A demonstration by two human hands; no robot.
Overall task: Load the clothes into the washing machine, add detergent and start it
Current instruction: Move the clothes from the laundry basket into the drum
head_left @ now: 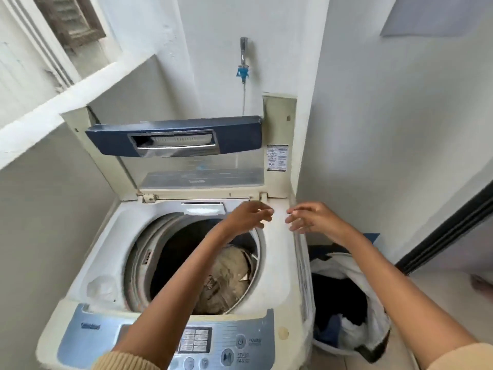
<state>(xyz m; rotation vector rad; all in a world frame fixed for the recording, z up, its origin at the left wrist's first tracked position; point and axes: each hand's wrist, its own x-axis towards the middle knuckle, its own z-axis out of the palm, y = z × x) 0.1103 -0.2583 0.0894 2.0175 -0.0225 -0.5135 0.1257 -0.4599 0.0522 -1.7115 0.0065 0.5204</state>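
Your left hand and right hand hover empty, fingers loosely spread; still loading, so grab clothes from basket below your right.

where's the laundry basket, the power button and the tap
laundry basket [320,343], head view, on its white rim at the lower left
power button [240,341], head view, on the round button's centre
tap [243,53], head view, on its metal body on the wall

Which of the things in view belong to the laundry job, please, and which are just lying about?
Part of the job:
washing machine, lid up
beige clothes in the drum
laundry basket with more clothes
control panel
left hand, right hand, both empty

Just there:
tap
window shutter
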